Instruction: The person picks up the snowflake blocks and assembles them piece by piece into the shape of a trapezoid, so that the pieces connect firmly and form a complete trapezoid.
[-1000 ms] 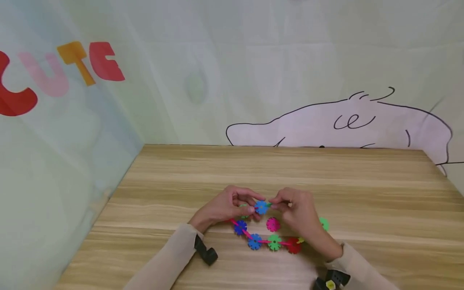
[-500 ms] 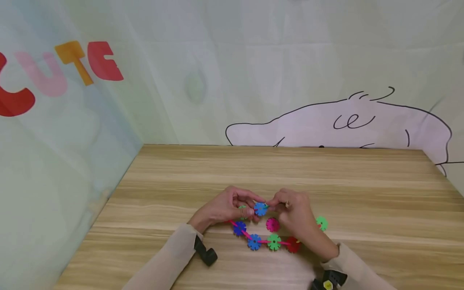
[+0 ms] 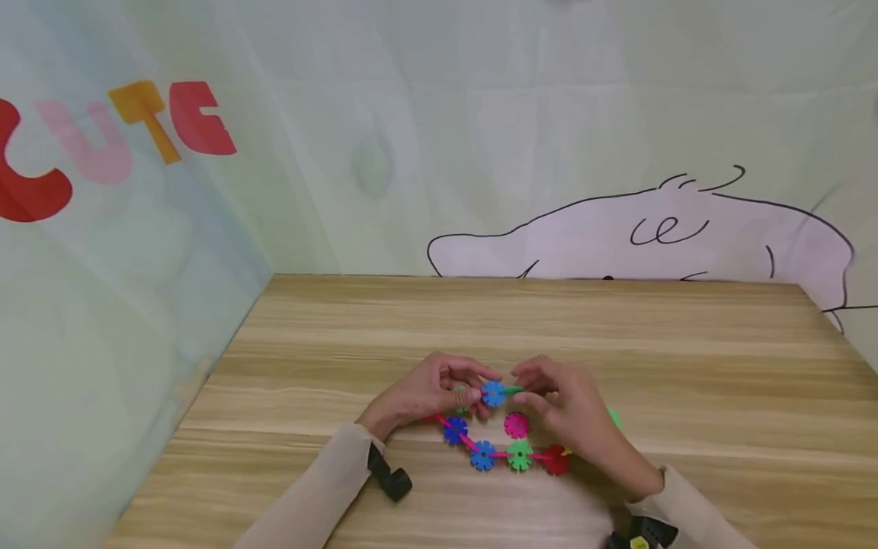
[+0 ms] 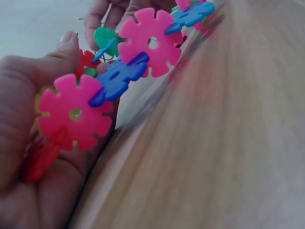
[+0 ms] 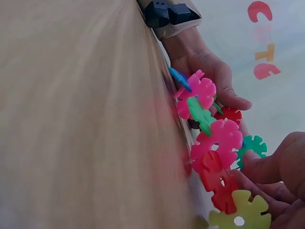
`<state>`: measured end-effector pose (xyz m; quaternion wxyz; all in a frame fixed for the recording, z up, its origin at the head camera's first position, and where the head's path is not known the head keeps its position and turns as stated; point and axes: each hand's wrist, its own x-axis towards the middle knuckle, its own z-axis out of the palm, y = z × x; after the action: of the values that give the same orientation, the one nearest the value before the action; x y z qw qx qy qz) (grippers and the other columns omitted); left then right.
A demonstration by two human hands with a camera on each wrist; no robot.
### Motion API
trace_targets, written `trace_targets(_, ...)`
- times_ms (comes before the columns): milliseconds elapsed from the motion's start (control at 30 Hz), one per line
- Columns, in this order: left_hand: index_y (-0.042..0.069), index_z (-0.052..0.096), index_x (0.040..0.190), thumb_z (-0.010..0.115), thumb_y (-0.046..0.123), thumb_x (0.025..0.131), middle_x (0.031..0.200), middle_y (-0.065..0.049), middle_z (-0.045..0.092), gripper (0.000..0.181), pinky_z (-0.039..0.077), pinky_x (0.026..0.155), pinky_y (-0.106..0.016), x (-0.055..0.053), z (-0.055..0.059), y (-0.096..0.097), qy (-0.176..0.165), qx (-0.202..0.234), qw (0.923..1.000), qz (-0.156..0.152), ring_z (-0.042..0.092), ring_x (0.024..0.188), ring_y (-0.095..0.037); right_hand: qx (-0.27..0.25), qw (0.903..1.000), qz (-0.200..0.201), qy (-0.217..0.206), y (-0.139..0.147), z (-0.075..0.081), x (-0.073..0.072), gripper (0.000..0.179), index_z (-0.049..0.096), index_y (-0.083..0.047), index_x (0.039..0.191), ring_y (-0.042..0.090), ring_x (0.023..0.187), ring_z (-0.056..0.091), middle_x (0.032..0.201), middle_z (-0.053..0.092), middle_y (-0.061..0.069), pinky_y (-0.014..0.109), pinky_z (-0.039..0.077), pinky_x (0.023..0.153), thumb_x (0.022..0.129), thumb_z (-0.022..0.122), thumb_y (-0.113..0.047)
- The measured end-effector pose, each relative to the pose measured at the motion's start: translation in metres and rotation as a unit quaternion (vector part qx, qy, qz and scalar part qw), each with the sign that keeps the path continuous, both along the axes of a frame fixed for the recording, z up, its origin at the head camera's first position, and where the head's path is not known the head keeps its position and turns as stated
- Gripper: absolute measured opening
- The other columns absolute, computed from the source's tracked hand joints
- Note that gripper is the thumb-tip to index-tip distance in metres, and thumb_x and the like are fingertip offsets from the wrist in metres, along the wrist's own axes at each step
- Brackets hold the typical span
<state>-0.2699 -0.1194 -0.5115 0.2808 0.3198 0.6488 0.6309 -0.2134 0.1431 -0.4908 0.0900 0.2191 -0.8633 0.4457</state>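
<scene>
Plastic snowflake discs, slotted edge to edge, make a chain that curves across the table. My left hand (image 3: pixel 425 389) pinches the chain's far end by a red disc (image 5: pixel 231 114). A light blue disc (image 3: pixel 493 394) juts from that grip, and a small green disc (image 3: pixel 511 390) sits slotted into its right side. My right hand (image 3: pixel 569 396) is at the green disc, thumb and index finger parted around it. Pink discs (image 4: pixel 76 112) and a blue disc (image 4: pixel 118 78) of the chain hang by my left palm.
Nearer me on the wooden table (image 3: pixel 343 328) lie a dark blue disc (image 3: pixel 455 431), a green disc (image 3: pixel 520 456) and a red disc (image 3: pixel 556 460) of the chain. A pink disc (image 3: pixel 517 425) lies inside the curve. Another green disc (image 3: pixel 614 416) shows behind my right wrist.
My right thumb and index finger pinched the green disc at the blue one; they have now spread and drawn slightly right, showing more of it. My left hand has stayed in place.
</scene>
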Motion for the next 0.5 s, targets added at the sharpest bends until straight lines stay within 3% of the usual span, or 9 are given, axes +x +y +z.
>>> trace_targets(133, -0.002, 0.063, 0.143, 0.071, 0.02, 0.105, 0.106, -0.023, 0.08, 0.045, 0.062, 0.096, -0.03, -0.0011, -0.0005, -0.0007, 0.009, -0.003, 0.9999, 0.008, 0.081, 0.094, -0.013, -0.011, 0.9978, -0.017, -0.064, 0.0031, -0.0002, 0.0035, 0.028, 0.073, -0.006, 0.114, 0.008, 0.081, 0.074, 0.091, 0.081, 0.002, 0.023, 0.062, 0.075, 0.089, 0.084, 0.0)
trace_targets(267, -0.001, 0.063, 0.144, 0.071, 0.024, 0.104, 0.107, -0.026, 0.079, 0.047, 0.062, 0.096, -0.03, -0.0015, -0.0015, -0.0016, 0.008, 0.007, 0.9999, 0.009, 0.081, 0.095, -0.014, -0.011, 0.9922, 0.004, -0.124, 0.0055, -0.0005, 0.0054, 0.032, 0.07, -0.006, 0.113, 0.005, 0.078, 0.07, 0.092, 0.078, 0.001, 0.022, 0.059, 0.071, 0.087, 0.088, -0.005)
trace_targets(400, 0.002, 0.064, 0.144, 0.072, 0.027, 0.104, 0.105, -0.011, 0.082, 0.048, 0.062, 0.097, -0.029, -0.0012, -0.0017, -0.0021, 0.01, 0.003, 0.9999, 0.012, 0.081, 0.095, -0.014, 0.014, 0.9899, 0.029, -0.138, 0.0058, -0.0008, 0.0057, 0.045, 0.065, -0.005, 0.114, 0.003, 0.076, 0.065, 0.091, 0.075, 0.0, 0.022, 0.057, 0.07, 0.081, 0.095, -0.015)
trace_targets(500, 0.002, 0.063, 0.145, 0.072, 0.027, 0.104, 0.103, -0.003, 0.083, 0.049, 0.061, 0.097, -0.028, -0.0013, -0.0024, -0.0018, 0.01, 0.002, 0.9999, 0.011, 0.081, 0.095, -0.014, 0.033, 0.9913, 0.03, -0.124, 0.0051, -0.0019, 0.0063, 0.053, 0.062, -0.006, 0.116, 0.001, 0.076, 0.065, 0.09, 0.075, -0.002, 0.022, 0.056, 0.07, 0.078, 0.097, -0.017)
